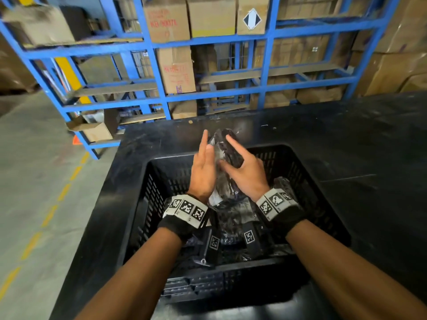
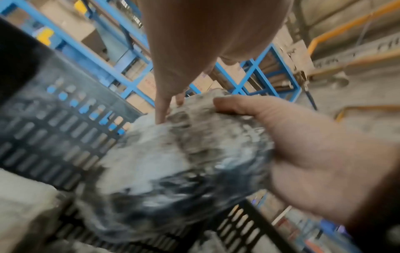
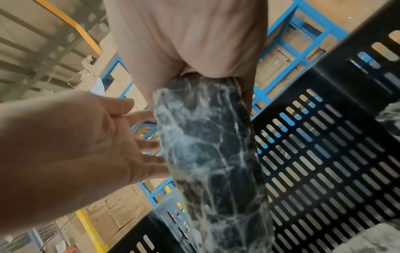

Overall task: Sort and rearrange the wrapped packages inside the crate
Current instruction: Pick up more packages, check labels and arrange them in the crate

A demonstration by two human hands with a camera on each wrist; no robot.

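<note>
A dark item in crinkled clear plastic, the wrapped package [image 1: 223,137], is held upright above the black slotted crate [image 1: 302,185]. My right hand [image 1: 247,174] grips it from the right, with the thumb and index finger across its front. My left hand [image 1: 203,167] presses flat against its left side with straight fingers. In the left wrist view the package [image 2: 184,154] is blurred, and the right hand [image 2: 314,154] has its thumb over the top. The right wrist view shows the package [image 3: 207,154] under my right palm [image 3: 186,34] and the left hand [image 3: 65,145] touching its side. More wrapped packages [image 1: 233,215] lie in the crate.
The crate sits on a black table [image 1: 346,139]. Behind the table stands a blue steel rack [image 1: 161,88] with cardboard boxes [image 1: 175,68]. To the left is concrete floor with a dashed yellow line [image 1: 34,239].
</note>
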